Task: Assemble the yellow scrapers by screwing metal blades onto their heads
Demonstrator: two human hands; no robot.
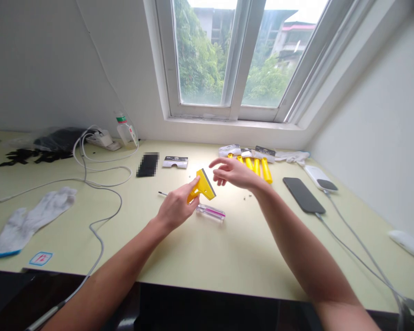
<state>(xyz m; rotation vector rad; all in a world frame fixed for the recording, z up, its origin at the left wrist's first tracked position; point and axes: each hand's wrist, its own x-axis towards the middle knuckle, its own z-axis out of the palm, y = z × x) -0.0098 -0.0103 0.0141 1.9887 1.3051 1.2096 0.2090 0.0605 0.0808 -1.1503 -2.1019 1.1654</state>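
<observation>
My left hand (176, 205) is wrapped round the handle of a yellow scraper (204, 185), whose wide head with a dark blade edge tilts up to the right. To the right of that blade, my right hand (232, 172) hovers with bent fingers apart, and I see nothing held in it. Beneath the scraper lies a screwdriver with a clear and pink handle (211, 212); its shaft passes behind my left hand and the tip shows to the left. Tiny screws (247, 197) lie on the table below my right wrist.
Several yellow handles (257, 168) and packaged cards (265, 154) lie at the back. A packaging card (175, 162) lies left of them. A phone (303, 195) with a cable is on the right; a white glove (34, 218), cables and a bottle (126, 131) are on the left.
</observation>
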